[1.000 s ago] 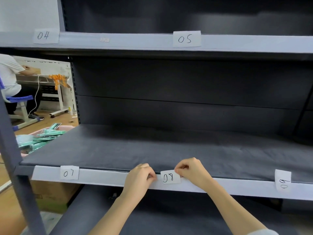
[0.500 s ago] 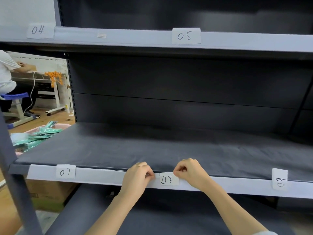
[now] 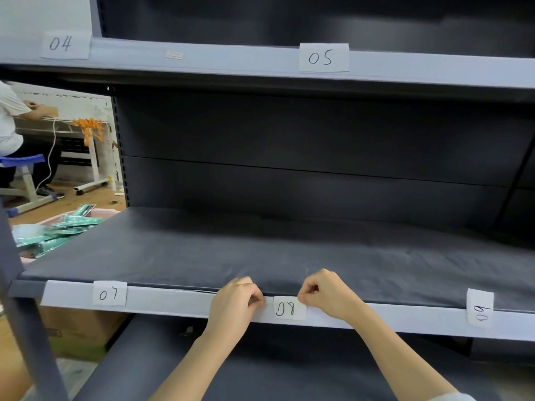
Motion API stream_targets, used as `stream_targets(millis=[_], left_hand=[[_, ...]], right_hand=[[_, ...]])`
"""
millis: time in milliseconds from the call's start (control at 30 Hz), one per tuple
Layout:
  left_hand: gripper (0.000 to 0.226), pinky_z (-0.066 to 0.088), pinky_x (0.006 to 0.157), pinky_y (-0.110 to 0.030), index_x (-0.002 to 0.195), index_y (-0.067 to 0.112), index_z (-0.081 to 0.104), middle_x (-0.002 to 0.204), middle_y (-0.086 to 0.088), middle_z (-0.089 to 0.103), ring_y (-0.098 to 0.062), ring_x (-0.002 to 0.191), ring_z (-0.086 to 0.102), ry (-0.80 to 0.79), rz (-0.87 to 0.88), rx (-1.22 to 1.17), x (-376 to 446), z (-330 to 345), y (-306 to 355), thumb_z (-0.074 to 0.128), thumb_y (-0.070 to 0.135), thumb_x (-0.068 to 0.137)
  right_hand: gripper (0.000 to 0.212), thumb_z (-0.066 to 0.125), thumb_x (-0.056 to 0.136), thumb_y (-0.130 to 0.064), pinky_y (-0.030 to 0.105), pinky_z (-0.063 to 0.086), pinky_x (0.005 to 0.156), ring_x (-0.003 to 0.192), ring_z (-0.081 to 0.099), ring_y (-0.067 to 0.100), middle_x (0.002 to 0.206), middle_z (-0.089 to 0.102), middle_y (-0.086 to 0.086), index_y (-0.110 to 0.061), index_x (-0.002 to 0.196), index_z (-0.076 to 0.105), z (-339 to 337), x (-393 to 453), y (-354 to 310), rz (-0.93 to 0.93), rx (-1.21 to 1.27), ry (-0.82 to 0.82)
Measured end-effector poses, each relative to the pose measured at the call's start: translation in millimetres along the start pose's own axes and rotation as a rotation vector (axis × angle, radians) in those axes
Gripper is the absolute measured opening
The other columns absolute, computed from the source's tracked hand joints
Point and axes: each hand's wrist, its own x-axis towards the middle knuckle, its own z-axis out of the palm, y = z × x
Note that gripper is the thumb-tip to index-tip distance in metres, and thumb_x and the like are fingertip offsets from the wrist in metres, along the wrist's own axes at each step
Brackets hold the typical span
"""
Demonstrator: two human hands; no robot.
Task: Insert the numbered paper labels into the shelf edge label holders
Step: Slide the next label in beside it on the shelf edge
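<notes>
Labels 04, 05, 07 seated in holder strips. 08 on lower strip betw. hands: L hand curled at its left, R hand pinching top-right corner. 09 sideways, prob. needs redo.

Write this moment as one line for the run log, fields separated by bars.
step: seating label 08 in lower shelf-edge holder | left hand: at left edge | right hand: pinches top right corner | label 09: turned sideways

Stockroom/shop: dark retail shelving w/ numbered edge labels.
</notes>
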Motion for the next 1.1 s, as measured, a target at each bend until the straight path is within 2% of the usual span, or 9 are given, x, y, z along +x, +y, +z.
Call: stream_targets(millis=[167, 300, 433, 533, 633, 733, 833, 967, 1100], left_hand=[[0.011, 0.027, 0.055, -0.008, 0.086, 0.016, 0.071, 0.064, 0.023, 0.036, -0.008, 0.083, 0.050, 0.002, -0.020, -0.030, 1.8, 2.3, -1.0, 0.061, 0.012, 0.085], [0.010, 0.028, 0.056, -0.010, 0.083, 0.012, 0.072, 0.064, 0.021, 0.037, -0.006, 0.080, 0.044, -0.002, -0.023, -0.062, 1.9, 3.9, 0.0, 0.062, 0.011, 0.084], [0.009, 0.032, 0.059, -0.018, 0.079, 0.008, 0.071, 0.062, 0.018, 0.037, -0.010, 0.076, 0.041, 0.007, -0.021, -0.089, 1.0, 5.7, -0.8, 0.063, 0.007, 0.083], [0.011, 0.029, 0.054, -0.015, 0.074, 0.006, 0.071, 0.059, 0.016, 0.036, -0.001, 0.066, 0.039, 0.024, -0.009, -0.110, 0.1, 5.7, -1.5, 0.063, 0.003, 0.081], [0.012, 0.027, 0.053, -0.011, 0.070, 0.004, 0.071, 0.058, 0.018, 0.037, 0.005, 0.064, 0.036, 0.022, 0.007, -0.149, 2.3, 5.1, -4.0, 0.064, 0.000, 0.079], [0.013, 0.027, 0.052, -0.011, 0.066, 0.004, 0.071, 0.057, 0.020, 0.037, 0.005, 0.063, 0.036, 0.014, 0.017, -0.162, 5.7, 4.2, -6.1, 0.066, -0.002, 0.077], [0.013, 0.027, 0.052, -0.010, 0.065, 0.003, 0.071, 0.056, 0.020, 0.037, 0.006, 0.063, 0.036, -0.001, 0.054, -0.159, 7.2, 3.1, -8.2, 0.068, -0.001, 0.076], [0.015, 0.027, 0.054, -0.010, 0.062, 0.004, 0.070, 0.056, 0.019, 0.042, 0.003, 0.063, 0.040, -0.029, 0.067, -0.162, 6.8, 1.3, -12.1, 0.069, -0.003, 0.075], [0.018, 0.032, 0.054, -0.010, 0.059, 0.007, 0.067, 0.058, 0.014, 0.053, -0.002, 0.065, 0.051, 0.013, 0.024, -0.172, 6.9, 1.3, -12.8, 0.072, -0.004, 0.072]], right_hand=[[0.017, 0.053, 0.079, -0.001, 0.010, 0.036, 0.050, 0.055, 0.046, 0.006, 0.065, 0.059, 0.000, 0.006, 0.078, 0.068, 2.4, 1.1, 0.0, 0.011, -0.007, 0.011], [0.018, 0.051, 0.079, 0.000, 0.007, 0.034, 0.047, 0.053, 0.044, 0.005, 0.059, 0.053, -0.007, 0.005, 0.076, 0.068, 3.4, 1.5, -0.6, -0.006, -0.058, 0.034], [0.017, 0.051, 0.078, 0.001, 0.014, 0.035, 0.052, 0.059, 0.045, 0.012, 0.070, 0.061, 0.008, 0.008, 0.076, 0.067, 2.5, 1.2, -0.6, 0.024, -0.053, 0.016], [0.016, 0.051, 0.077, 0.001, 0.021, 0.036, 0.056, 0.064, 0.042, 0.011, 0.086, 0.068, 0.026, 0.013, 0.077, 0.063, 2.9, 0.0, 0.0, 0.058, -0.011, 0.025], [0.019, 0.049, 0.079, 0.000, 0.022, 0.037, 0.056, 0.066, 0.045, 0.013, 0.090, 0.070, 0.022, 0.011, 0.079, 0.065, 2.4, -3.2, 0.9, 0.104, -0.021, 0.067], [0.018, 0.045, 0.077, 0.001, 0.025, 0.032, 0.055, 0.064, 0.035, 0.015, 0.084, 0.062, 0.028, 0.012, 0.075, 0.058, 0.4, -9.3, 8.7, 0.167, -0.048, 0.173], [0.017, 0.046, 0.078, 0.002, 0.017, 0.034, 0.054, 0.060, 0.039, 0.014, 0.065, 0.053, 0.005, 0.009, 0.072, 0.060, -2.4, -19.2, 17.6, 0.196, -0.057, 0.265], [0.020, 0.047, 0.082, 0.001, 0.008, 0.035, 0.050, 0.063, 0.046, 0.009, 0.073, 0.052, -0.004, 0.000, 0.067, 0.061, -8.9, -28.8, 20.8, 0.218, -0.015, 0.341], [0.017, 0.048, 0.080, 0.003, 0.021, 0.034, 0.059, 0.068, 0.041, 0.013, 0.083, 0.060, 0.024, 0.013, 0.077, 0.061, -15.9, -37.0, 28.0, 0.225, 0.024, 0.384]])
